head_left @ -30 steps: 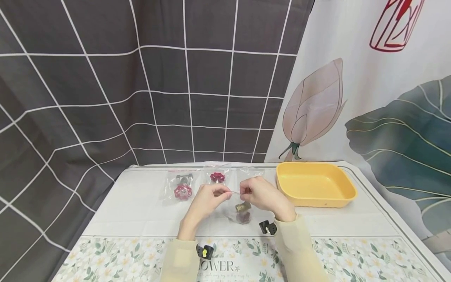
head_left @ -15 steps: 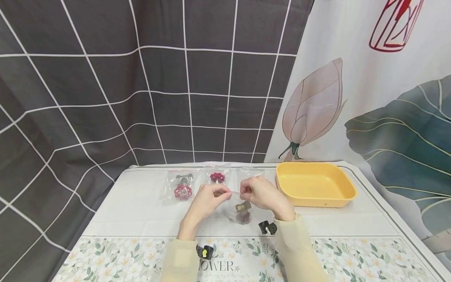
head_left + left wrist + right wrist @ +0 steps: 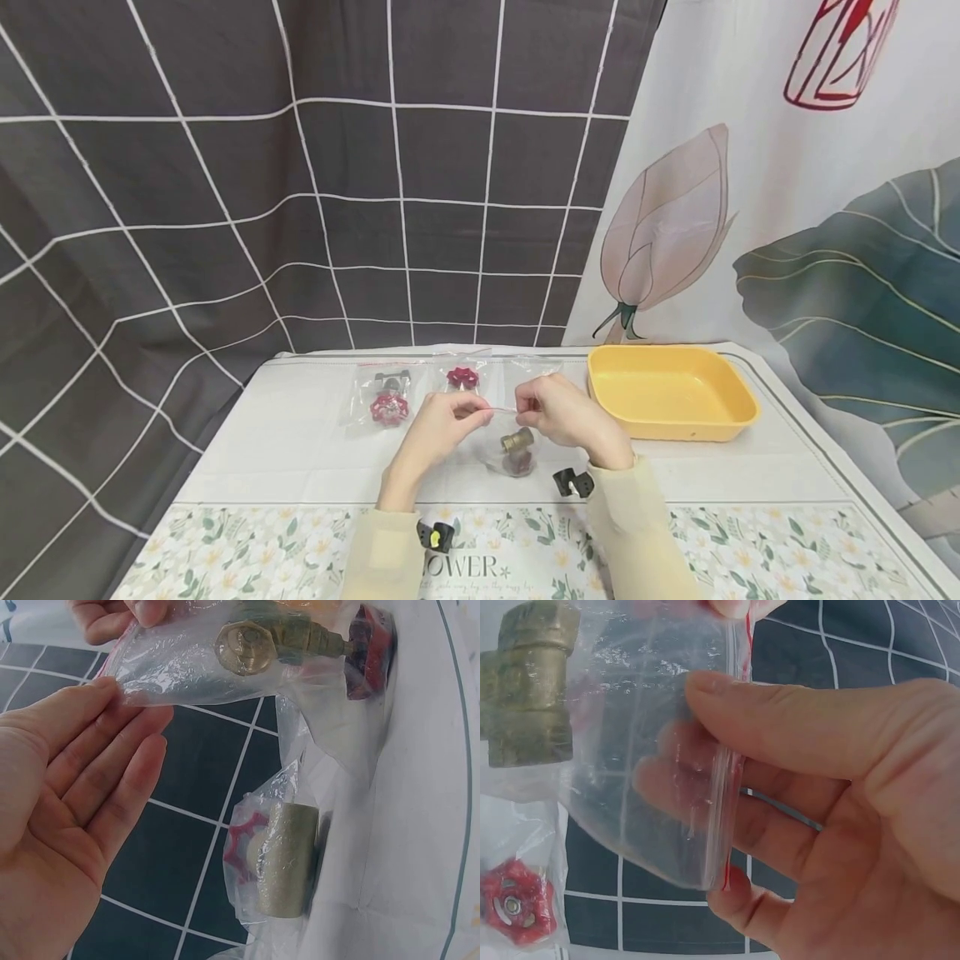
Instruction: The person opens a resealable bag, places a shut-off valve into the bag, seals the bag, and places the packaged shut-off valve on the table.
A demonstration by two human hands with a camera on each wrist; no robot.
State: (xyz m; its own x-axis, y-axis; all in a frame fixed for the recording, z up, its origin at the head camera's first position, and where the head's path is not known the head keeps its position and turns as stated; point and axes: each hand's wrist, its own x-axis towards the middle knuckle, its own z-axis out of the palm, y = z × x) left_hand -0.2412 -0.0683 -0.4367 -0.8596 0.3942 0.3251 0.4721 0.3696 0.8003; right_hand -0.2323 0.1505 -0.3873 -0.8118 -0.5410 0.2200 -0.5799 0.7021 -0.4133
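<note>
A clear zip bag [image 3: 622, 802] with a red line along its top edge hangs between my hands. Inside it is a brass valve [image 3: 246, 649] with a red handwheel [image 3: 369, 652]; in the head view the valve [image 3: 517, 440] sits low in the bag. My left hand [image 3: 437, 431] pinches one end of the bag's top edge between thumb and fingers. At the other end, my right hand [image 3: 566, 419] grips the zip strip [image 3: 718, 817], thumb in front and fingers behind the clear plastic.
Behind the hands lie more bagged valves: one with a red handwheel [image 3: 390, 408] at left, another red handwheel [image 3: 462, 377] in the middle. A further clear bag [image 3: 534, 365] is partly hidden by my right hand. A yellow basin [image 3: 675, 431] stands at the right.
My right hand has shifted slightly to the right along the bag's top edge. The left hand keeps its place, and the bag hangs nearly as before.
</note>
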